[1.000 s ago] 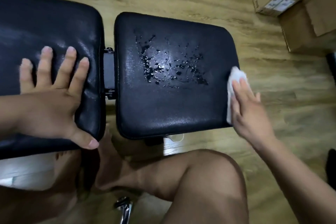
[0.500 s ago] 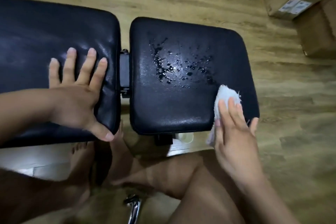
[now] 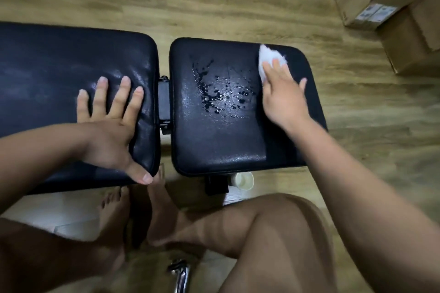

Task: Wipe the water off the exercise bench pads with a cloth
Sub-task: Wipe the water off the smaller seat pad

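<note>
Water sits as a spatter of beads and small puddles at the middle of the smaller pad, the one right of centre in the frame. The cloth, white and bunched, lies at that pad's upper right corner, pressed down under the right hand. This hand's fingers lie fairly straight and close together on top of the cloth, pressing it rather than curling round it, though blur softens them.

From those fingers the wet patch lies to the left and a little lower in the frame, just beside the heel of the hand. The spatter spreads mostly left to right, with a thinner tail reaching toward the pad's upper left. A sweep leftward and down toward the frame's centre would likely carry the cloth along its length.

The left hand rests on the long pad at the left of the frame, fingers wide and flat, thumb hooked over the near edge. It holds nothing and is parted from the water by the gap between the pads. The right hand is plainly the nearer.
</note>
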A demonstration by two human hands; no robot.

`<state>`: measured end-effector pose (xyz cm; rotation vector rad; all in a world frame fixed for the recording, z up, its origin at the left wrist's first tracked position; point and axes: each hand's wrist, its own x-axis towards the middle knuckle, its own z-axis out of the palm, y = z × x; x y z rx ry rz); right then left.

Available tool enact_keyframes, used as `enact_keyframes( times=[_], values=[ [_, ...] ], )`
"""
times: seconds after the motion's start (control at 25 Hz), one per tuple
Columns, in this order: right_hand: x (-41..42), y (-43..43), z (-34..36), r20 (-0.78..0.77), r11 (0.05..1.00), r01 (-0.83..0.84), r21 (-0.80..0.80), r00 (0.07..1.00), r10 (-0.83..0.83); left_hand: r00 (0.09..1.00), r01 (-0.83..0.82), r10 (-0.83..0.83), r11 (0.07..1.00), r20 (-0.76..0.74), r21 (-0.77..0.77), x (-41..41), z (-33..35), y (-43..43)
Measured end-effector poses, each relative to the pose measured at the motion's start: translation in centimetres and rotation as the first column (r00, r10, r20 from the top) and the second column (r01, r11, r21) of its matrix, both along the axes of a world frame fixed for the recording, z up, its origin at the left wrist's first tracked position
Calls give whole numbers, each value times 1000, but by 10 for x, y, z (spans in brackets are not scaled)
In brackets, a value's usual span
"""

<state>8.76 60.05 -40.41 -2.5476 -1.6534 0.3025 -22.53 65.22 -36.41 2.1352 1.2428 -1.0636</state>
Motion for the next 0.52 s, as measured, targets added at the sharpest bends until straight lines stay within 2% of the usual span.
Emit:
enact_keyframes(
  times=[0.08,0.2,0.28,0.36,0.44,0.52],
  values=[
    [-31,-77,1,37,998,-62,32,997,61,1000,-2,2,1000,-9,-11,-2,-4,5],
    [-54,-144,8,77,986,-158,-58,984,163,1000,-23,22,999,-21,-39,-2,-6,5],
    [-42,-97,5,100,988,-142,-66,984,148,999,4,-6,999,-48,-43,-2,-6,7],
    [-23,-15,-4,101,997,-77,3,992,76,999,-14,12,999,-42,-39,-2,0,5],
    [-2,54,0,47,998,-30,-61,998,32,1000,-11,11,1000,-23,-29,0,5,1],
    [-1,67,2,26,998,4,-69,1000,-2,1000,-24,23,999,-17,-21,2,8,0]
  ],
)
